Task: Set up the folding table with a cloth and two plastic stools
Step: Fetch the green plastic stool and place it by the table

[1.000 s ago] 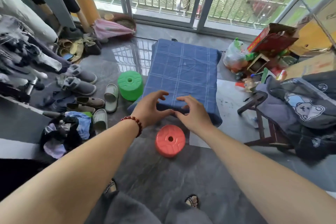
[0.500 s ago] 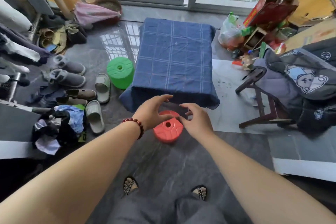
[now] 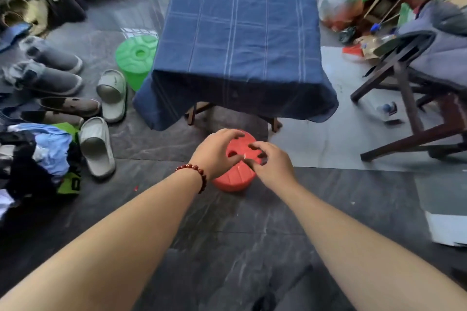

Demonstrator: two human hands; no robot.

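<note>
Green stool (image 3: 135, 59): upright on floor, tucked against the table's left edge. Blue checked cloth (image 3: 240, 25): draped over folding table, long axis running away from me. Red stool (image 3: 233, 174): collapsed flat, top up, just before the table; my left hand (image 3: 217, 153) and right hand (image 3: 271, 165) curled on it. No legible writing.

A cloth (image 3: 242, 33) is lying over the tabletop, draping down its near edge. One stool (image 3: 233, 161) is sitting on the floor (image 3: 227, 247) just before it, under both hands. Another stool (image 3: 135, 58) is standing at the table's left, slippers (image 3: 103, 118) lying further left.
</note>
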